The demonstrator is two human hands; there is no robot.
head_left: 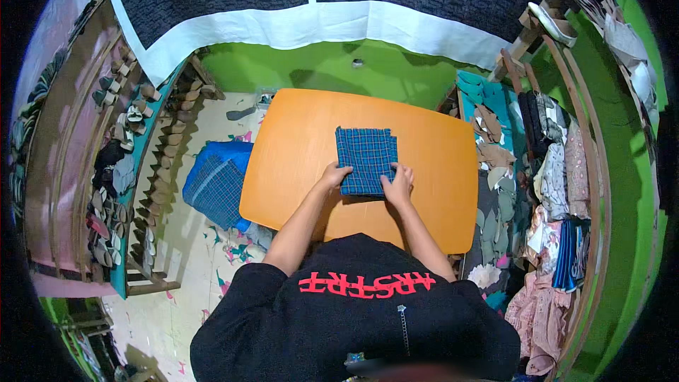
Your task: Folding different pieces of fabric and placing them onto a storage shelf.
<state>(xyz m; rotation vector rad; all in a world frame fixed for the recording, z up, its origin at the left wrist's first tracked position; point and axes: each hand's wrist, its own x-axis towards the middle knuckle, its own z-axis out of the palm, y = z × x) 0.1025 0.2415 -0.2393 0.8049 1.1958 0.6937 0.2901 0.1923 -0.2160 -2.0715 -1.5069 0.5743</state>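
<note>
A blue and green plaid cloth (367, 159), folded into a near square, lies at the middle of the orange table (297, 127). At its near left edge my left hand (335, 175) grips the cloth, thumb on top and the other fingers partly hidden. My right hand (399, 182) pinches the near right edge, its thumb against the cloth and the index finger along the side. Some layers at the right edge of the cloth do not line up exactly.
Left of the table stands a blue bag (201, 159) with more plaid cloth (223, 187) in it. Wooden racks with shoe lasts (152, 191) line the left side. On the right are cut pieces (495, 191) and hanging clothes (555, 177). Scraps litter the floor (205, 262).
</note>
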